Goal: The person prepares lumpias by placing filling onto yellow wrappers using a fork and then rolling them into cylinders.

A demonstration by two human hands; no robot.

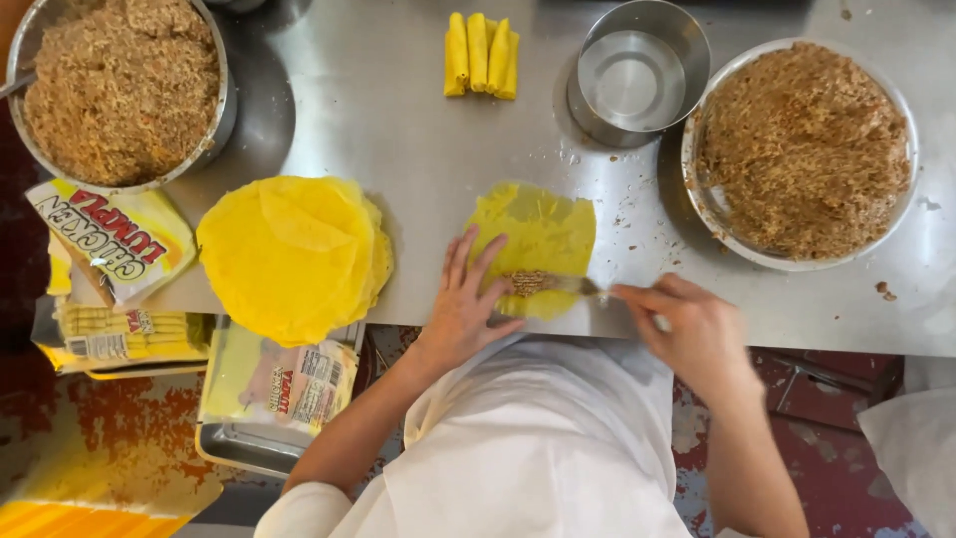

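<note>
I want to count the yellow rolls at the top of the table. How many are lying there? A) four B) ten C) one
A: four finished yellow rolls lie side by side on the metal table, beyond the flat yellow wrapper being filled.

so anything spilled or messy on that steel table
Yes: brown filling crumbs are scattered on the steel table between the single yellow wrapper and the right filling bowl, with a few more near its lower right rim. The four finished rolls lie neatly together.
</note>
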